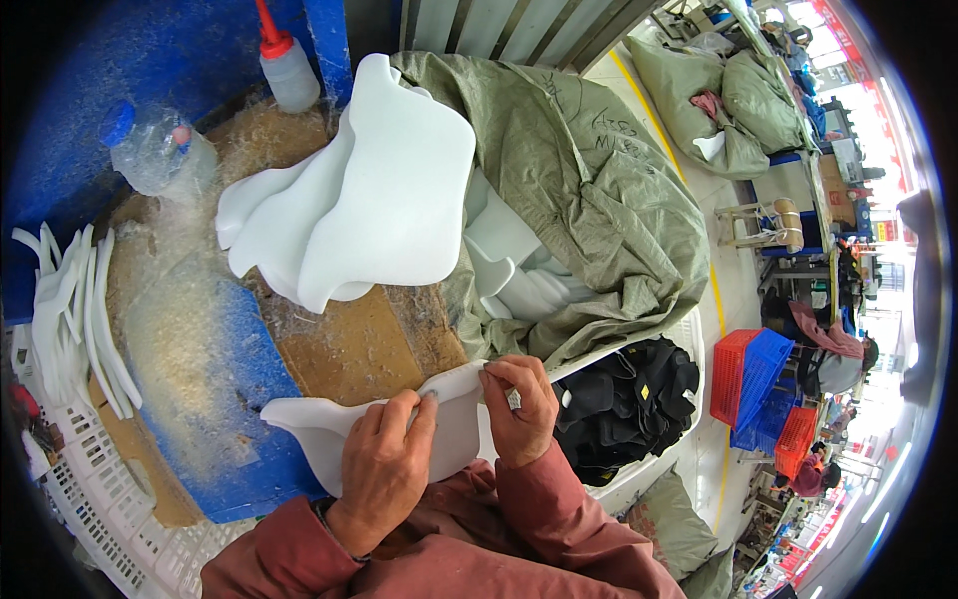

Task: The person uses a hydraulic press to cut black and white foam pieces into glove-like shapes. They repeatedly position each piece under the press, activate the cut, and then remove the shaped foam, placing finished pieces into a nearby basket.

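Observation:
A curved white foam sheet [317, 431] is held close in front of me, at the near edge of the work surface. My left hand [384, 464] grips its upper edge, with the fingers bent over the rim. At the sheet's right end, my right hand [523, 407] pinches the corner between thumb and fingers. Part of the sheet lies hidden behind both hands. Beyond them rests a stack of similar white foam sheets [389, 190], their edges wavy and overlapping.
An open green woven sack [609, 190] holds more white pieces at the right. Below it sits a white bin of black items [624, 409]. White strips [75, 309], a clear bottle [165, 155] and a red-tipped squeeze bottle [289, 75] stand left. Crates [743, 369] stand farther right.

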`<state>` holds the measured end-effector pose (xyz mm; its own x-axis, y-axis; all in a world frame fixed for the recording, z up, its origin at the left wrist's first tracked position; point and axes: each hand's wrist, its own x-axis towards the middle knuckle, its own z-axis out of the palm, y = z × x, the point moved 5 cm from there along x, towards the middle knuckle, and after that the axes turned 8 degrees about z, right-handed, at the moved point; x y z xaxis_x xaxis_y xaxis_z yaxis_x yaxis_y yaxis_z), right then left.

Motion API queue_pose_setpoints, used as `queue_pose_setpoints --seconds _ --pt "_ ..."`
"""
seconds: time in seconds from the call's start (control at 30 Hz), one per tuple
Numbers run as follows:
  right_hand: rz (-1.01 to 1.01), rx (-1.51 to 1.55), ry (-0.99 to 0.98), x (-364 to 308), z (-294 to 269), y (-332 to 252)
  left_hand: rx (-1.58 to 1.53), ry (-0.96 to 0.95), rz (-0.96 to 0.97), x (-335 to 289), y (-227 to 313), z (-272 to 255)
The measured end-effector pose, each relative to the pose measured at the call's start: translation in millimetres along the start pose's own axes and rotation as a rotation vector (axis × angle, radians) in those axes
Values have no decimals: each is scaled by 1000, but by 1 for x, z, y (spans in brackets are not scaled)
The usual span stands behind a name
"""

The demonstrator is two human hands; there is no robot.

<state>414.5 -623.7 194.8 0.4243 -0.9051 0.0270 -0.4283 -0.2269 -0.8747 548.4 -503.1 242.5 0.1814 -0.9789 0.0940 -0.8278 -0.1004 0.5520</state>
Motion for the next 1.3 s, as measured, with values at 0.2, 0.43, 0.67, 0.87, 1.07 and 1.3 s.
queue_pose_setpoints --seconds 0.2,0.43,0.67,0.87,1.07,1.3 --pt "-49 -96 -2 7 -1 2 -11 -1 -3 0 -1 1" --pt "208 -126 -106 12 -3 20 28 28 24 0 -1 0" --pt "584 126 -388 10 -5 45 26 44 35 0 -2 2" --pt "559 497 -315 -4 1 33 13 78 52 -5 -3 1" --pt "451 561 -287 -13 -1 25 -85 166 70 -10 -5 -3" --pt "439 523 -259 -17 -4 17 -256 254 33 -9 -4 -16"
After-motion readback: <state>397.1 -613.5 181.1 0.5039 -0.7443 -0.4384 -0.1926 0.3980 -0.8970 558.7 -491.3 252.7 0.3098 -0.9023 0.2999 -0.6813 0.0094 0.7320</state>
